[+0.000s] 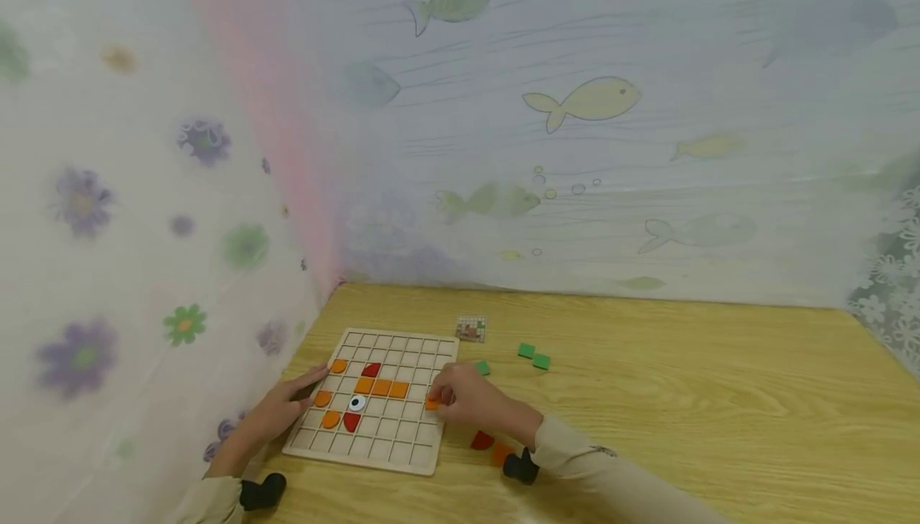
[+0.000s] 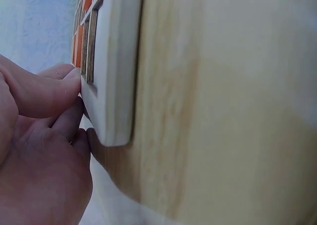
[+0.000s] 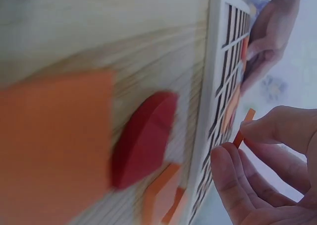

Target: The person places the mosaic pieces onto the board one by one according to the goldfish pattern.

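Note:
A pale wooden grid board (image 1: 391, 450) lies on the table with coloured pieces in its cells. Its left edge is touched by my left hand (image 1: 276, 410), thumb and fingers spread along the rim. Near the right side of the board, my right hand (image 1: 467, 400) pinches an orange tile (image 3: 244, 128) between thumb and fingers, seen edge-on in the right wrist view. On the board are a row of orange squares (image 1: 382, 387), orange round pieces (image 1: 331, 419), two red curved pieces (image 1: 351, 422) and a white eye piece (image 1: 356, 402).
Beyond the board's top right corner lies a small picture card (image 1: 471, 328). Green squares (image 1: 541, 362) lie right of it. A loose red piece (image 1: 481, 440) and orange pieces (image 1: 501, 454) lie by my right wrist. Patterned curtains (image 1: 575, 212) stand behind and left of the table.

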### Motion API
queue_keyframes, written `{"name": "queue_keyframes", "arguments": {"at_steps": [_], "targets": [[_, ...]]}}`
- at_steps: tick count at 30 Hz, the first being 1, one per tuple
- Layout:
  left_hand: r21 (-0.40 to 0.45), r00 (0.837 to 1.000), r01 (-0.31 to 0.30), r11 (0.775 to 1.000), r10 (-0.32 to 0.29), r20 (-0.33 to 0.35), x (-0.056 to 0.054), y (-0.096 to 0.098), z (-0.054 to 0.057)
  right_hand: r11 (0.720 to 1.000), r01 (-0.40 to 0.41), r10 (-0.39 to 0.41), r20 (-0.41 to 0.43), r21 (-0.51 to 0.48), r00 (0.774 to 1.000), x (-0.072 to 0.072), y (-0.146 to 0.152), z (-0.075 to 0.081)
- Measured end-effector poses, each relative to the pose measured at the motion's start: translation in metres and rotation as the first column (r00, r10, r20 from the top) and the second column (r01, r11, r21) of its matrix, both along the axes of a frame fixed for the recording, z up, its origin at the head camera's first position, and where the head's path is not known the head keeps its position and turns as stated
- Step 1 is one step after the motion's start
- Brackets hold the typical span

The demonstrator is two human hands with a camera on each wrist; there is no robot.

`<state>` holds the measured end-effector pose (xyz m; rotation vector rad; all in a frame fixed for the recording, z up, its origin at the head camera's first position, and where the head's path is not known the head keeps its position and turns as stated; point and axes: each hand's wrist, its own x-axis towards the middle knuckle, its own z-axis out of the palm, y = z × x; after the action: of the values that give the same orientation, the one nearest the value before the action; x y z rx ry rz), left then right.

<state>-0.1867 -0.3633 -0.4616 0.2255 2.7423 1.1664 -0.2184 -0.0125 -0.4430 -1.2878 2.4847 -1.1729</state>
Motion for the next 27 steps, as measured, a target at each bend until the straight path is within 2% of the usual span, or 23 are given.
{"name": "queue_keyframes", "arguments": {"at_steps": [6, 10, 15, 19, 27], "targets": [[0.012, 1.0, -0.009, 1.0, 0.008, 0.015, 0.002, 0.002, 0.003, 1.0, -0.013, 0.013, -0.03, 0.02, 0.999, 0.001, -0.015, 0.003], [0.006, 1.0, -0.002, 1.0, 0.002, 0.002, 0.002, 0.002, 0.003, 1.0, -0.016, 0.017, -0.054, 0.008, 0.998, 0.0, -0.026, 0.001], [-0.013, 1.0, -0.009, 1.0, 0.009, -0.008, 0.001, 0.002, 0.001, 1.0, -0.021, 0.021, -0.052, 0.006, 0.998, -0.001, -0.038, 0.0], [0.004, 1.0, -0.008, 1.0, 0.007, 0.003, 0.001, 0.002, 0.001, 1.0, -0.019, 0.02, -0.066, 0.01, 0.998, 0.0, -0.048, 0.002], [0.019, 1.0, -0.011, 1.0, 0.011, 0.013, 0.001, 0.004, 0.003, 1.0, -0.011, 0.012, -0.041, 0.029, 0.999, 0.0, -0.062, -0.001]]}}
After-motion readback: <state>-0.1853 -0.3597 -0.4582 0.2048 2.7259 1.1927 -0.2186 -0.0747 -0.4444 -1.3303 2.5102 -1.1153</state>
